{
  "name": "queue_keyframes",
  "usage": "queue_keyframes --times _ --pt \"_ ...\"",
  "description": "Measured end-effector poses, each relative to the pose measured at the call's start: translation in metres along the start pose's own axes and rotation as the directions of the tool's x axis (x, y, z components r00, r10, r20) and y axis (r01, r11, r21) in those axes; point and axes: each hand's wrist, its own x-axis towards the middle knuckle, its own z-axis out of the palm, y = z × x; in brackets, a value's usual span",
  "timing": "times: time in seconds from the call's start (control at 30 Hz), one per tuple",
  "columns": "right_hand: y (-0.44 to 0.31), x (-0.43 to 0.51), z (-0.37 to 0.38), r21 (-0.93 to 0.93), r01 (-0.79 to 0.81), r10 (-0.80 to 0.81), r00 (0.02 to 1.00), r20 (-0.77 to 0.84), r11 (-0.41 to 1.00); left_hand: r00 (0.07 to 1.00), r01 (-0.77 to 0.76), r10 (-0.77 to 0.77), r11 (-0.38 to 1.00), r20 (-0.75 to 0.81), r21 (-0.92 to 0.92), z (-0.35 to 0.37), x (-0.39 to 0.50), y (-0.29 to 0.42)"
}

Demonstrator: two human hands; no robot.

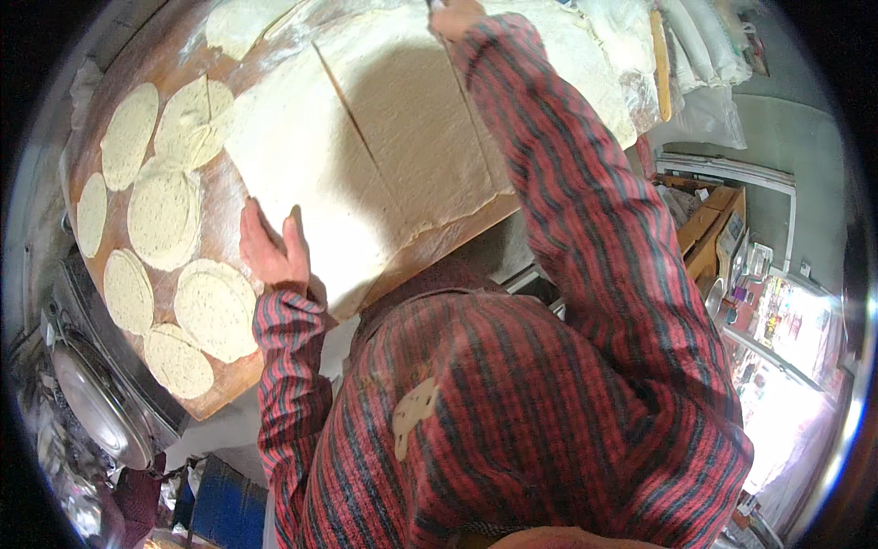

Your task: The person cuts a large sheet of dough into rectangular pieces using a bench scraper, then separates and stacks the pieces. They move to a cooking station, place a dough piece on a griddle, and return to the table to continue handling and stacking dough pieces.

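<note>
A large sheet of rolled dough (288, 130) covers much of a floured wooden board (226, 185). Two long cuts run through it, one left of centre and one below my right hand. My right hand (458, 19), at the top edge of the view, is closed around the dark handle of a tool, whose far part is out of the picture. Resting at the sheet's left edge, my left hand (274, 248) has its fingers apart and holds nothing. Round flat dough pieces (163, 216) lie left of it, some stacked.
A thin wooden stick (660, 65) and clear plastic bags (706, 117) are at the board's right end. A round metal lid (103, 405) sits below left, beside the board. Farther right stands a wooden drawer unit (713, 213).
</note>
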Motion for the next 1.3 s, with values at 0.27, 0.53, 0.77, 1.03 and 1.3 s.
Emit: queue_keyframes --times 0.27,0.53,0.77,1.03,1.3 --pt "0.055 -0.069 -0.104 0.252 0.297 -0.337 0.932 0.133 0.921 0.998 -0.039 0.040 0.999 -0.041 0.034 0.000 -0.001 -0.001" --pt "0.171 -0.234 -0.221 0.469 -0.143 0.081 0.985 0.150 0.872 1.000 -0.014 0.014 1.000 0.025 0.007 0.000 0.001 0.002" --pt "0.186 -0.298 -0.228 0.531 -0.277 0.061 0.919 0.389 0.800 0.998 -0.061 0.063 0.996 0.027 -0.068 0.002 0.001 0.009" --pt "0.188 -0.302 -0.219 0.584 -0.274 0.112 0.948 0.298 0.764 1.000 -0.018 0.021 0.991 0.021 -0.133 0.005 -0.001 -0.004" --pt "0.205 -0.286 -0.222 0.567 -0.193 0.012 0.951 0.308 0.801 0.999 0.000 0.008 0.974 0.034 -0.228 0.010 -0.003 -0.016"
